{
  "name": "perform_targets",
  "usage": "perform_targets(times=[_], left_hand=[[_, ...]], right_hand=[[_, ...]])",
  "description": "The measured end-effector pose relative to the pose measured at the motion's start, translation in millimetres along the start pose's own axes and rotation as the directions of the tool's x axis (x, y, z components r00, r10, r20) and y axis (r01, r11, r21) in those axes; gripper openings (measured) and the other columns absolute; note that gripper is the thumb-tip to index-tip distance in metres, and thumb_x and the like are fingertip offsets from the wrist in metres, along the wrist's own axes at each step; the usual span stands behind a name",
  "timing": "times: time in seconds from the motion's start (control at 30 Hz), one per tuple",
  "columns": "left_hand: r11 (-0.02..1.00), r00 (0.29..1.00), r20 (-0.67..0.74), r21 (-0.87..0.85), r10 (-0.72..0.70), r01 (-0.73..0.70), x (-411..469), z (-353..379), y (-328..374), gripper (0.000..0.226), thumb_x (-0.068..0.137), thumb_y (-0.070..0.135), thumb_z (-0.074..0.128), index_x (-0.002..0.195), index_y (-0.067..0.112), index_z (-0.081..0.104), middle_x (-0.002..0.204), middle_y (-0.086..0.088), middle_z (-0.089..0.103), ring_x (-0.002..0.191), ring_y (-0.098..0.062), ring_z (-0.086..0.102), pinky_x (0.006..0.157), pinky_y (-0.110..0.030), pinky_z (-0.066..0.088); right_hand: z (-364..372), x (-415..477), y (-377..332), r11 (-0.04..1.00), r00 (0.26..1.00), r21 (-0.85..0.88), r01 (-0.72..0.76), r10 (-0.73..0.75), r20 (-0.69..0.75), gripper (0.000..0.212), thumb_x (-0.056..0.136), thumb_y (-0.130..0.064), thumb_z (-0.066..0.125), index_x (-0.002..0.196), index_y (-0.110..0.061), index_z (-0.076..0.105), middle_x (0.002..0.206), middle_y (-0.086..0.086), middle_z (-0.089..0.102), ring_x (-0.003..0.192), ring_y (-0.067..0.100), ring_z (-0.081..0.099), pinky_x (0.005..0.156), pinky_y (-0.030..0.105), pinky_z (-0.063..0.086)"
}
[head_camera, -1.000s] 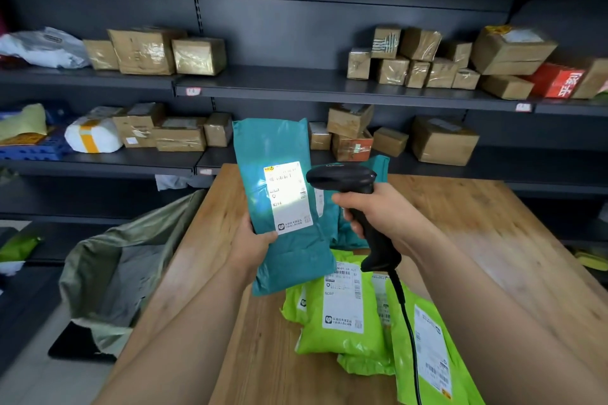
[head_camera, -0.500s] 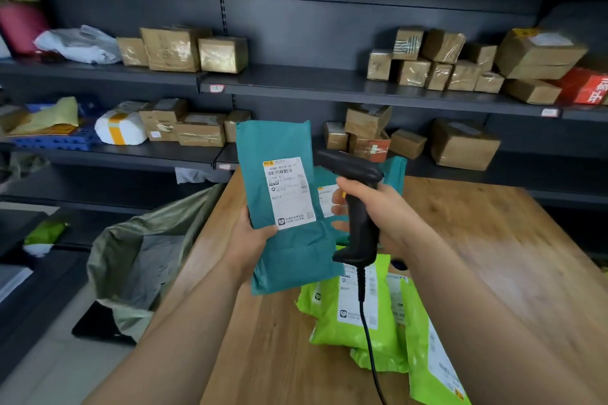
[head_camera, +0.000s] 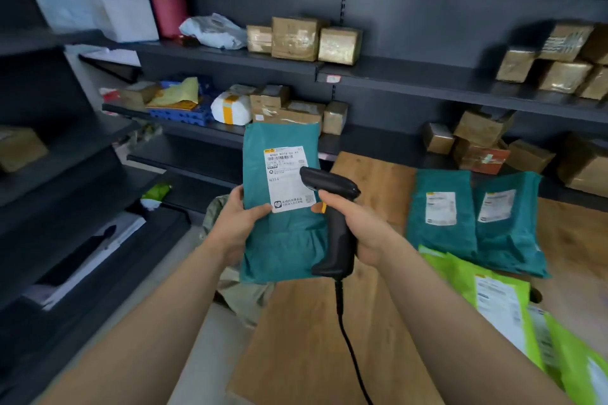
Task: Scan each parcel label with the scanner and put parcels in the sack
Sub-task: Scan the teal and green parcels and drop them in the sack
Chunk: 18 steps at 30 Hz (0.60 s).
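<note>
The teal parcel [head_camera: 283, 240], upright beyond the tabletop's [head_camera: 312, 339] nine-o'clock edge, is judged a light, limp, slick mailer best pinched at its side, as fingers of the left hand [head_camera: 235, 223] do, while fingers of the right hand [head_camera: 362, 227] grip the scanner [head_camera: 337, 233] at its three o'clock.

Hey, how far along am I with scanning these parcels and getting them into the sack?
Done: nothing shows as bagged; the sack beside the table is mostly hidden.
In hand: your left hand holds a teal parcel upright, and your right hand holds the scanner by its label.
Left: that parcel goes into the sack, then two teal parcels and several green parcels lying on the table.
</note>
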<state>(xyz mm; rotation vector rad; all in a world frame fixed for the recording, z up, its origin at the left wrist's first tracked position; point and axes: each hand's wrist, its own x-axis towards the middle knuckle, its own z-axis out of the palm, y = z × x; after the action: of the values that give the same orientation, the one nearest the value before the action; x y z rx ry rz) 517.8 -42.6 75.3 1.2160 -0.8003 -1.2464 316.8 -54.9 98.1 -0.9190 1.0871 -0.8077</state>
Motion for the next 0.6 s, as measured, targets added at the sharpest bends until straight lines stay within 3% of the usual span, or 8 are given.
perform_targets(times=[0.2,0.3,0.37,0.47,0.6], left_hand=[[0.985,0.998,-0.043,0.16,-0.053,0.059,41,-132,29,0.055,0.088,0.003,0.065,0.134,0.012,0.037,0.115,-0.003,0.063,0.096,-0.017,0.065,0.071,-0.031,0.054],[0.965,0.995,-0.038,0.245,-0.087,0.094,63,-176,39,0.045,0.088,0.009,0.067,0.127,0.014,0.046,0.108,-0.001,0.066,0.091,-0.019,0.068,0.071,-0.033,0.056],[0.947,0.993,-0.014,0.298,-0.121,0.119,79,-197,42,0.032,0.089,0.011,0.066,0.119,0.015,0.055,0.105,-0.004,0.069,0.091,-0.023,0.069,0.077,-0.039,0.057],[0.91,0.982,0.013,0.377,-0.191,0.172,110,-221,37,0.016,0.09,0.014,0.065,0.103,0.023,0.061,0.106,-0.007,0.071,0.093,-0.027,0.07,0.086,-0.046,0.056],[0.861,0.97,0.01,0.463,-0.242,0.21,157,-235,16,0.027,0.089,0.017,0.067,0.115,0.018,0.062,0.104,-0.004,0.072,0.09,-0.024,0.071,0.084,-0.044,0.057]], right_hand=[[131,52,21,0.998,0.998,0.037,-0.056,0.055,0.033,0.031,0.088,-0.036,0.069,0.104,-0.01,0.073,0.1,0.007,0.076,0.088,0.022,0.073,0.08,0.033,0.056],[175,78,32,0.995,0.997,0.068,-0.077,0.077,0.004,0.032,0.087,-0.034,0.07,0.109,-0.01,0.072,0.101,0.008,0.076,0.093,0.025,0.072,0.084,0.036,0.057],[195,96,39,0.99,0.994,0.092,-0.106,0.108,-0.017,0.034,0.086,-0.034,0.071,0.111,-0.01,0.071,0.104,0.01,0.075,0.097,0.027,0.071,0.089,0.04,0.055],[211,125,48,0.98,0.985,0.136,-0.147,0.158,-0.07,0.035,0.085,-0.032,0.073,0.112,-0.009,0.07,0.103,0.013,0.075,0.093,0.028,0.072,0.077,0.035,0.057],[211,172,63,0.968,0.97,0.168,-0.184,0.207,-0.131,0.038,0.085,-0.031,0.074,0.115,-0.009,0.068,0.104,0.013,0.074,0.091,0.029,0.071,0.07,0.033,0.056]])
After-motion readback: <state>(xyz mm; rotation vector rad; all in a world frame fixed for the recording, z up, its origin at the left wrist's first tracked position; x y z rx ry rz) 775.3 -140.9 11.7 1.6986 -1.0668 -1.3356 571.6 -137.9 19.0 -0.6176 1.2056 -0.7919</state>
